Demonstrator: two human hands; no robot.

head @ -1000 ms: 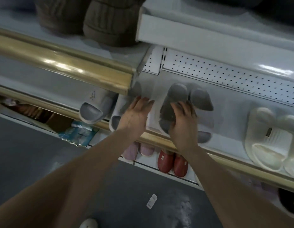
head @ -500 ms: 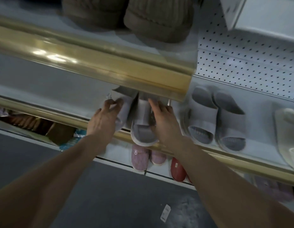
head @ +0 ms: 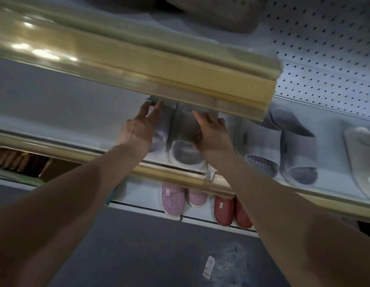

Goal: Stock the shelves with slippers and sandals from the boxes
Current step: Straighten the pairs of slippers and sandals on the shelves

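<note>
Head view: the left hand [head: 138, 129] lies flat, fingers straight, on one grey slipper [head: 159, 139] on the middle shelf [head: 55, 129]. The right hand [head: 213, 133] covers the second grey slipper [head: 185, 154], its grip unclear. The step looks like squaring the pair; next, both hands should let go.

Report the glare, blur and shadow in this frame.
Head view: white glare patches on the glossy gold upper shelf rail, whose edges smear with motion blur; its shadow darkens the pale grey slide slippers; wide-angle stretch swells both forearms at the bottom corners.
</note>
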